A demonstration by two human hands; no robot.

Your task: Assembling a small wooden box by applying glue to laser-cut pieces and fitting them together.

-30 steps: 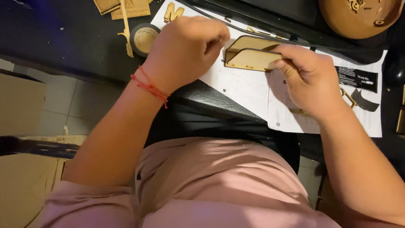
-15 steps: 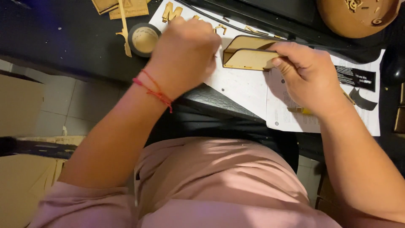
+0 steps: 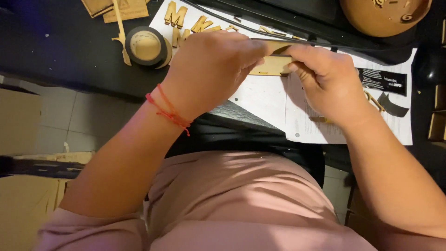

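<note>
Wooden laser-cut piece [image 3: 272, 65], flat and pale, is held above the white instruction sheet [image 3: 269, 100] at the black desk's [image 3: 55, 51] near edge, pinched between both hands; the left hand [image 3: 211, 69], red string bracelet [image 3: 168, 113] at its wrist, is closed over the piece's left end, and the right hand [image 3: 327, 79] is clamped on its right end with thumb and fingers. Wooden letters [image 3: 188, 23] are laid on the sheet behind the left hand, a tape roll [image 3: 146, 45] just left of them, a round wooden disc [image 3: 385, 16] at far right.
</note>
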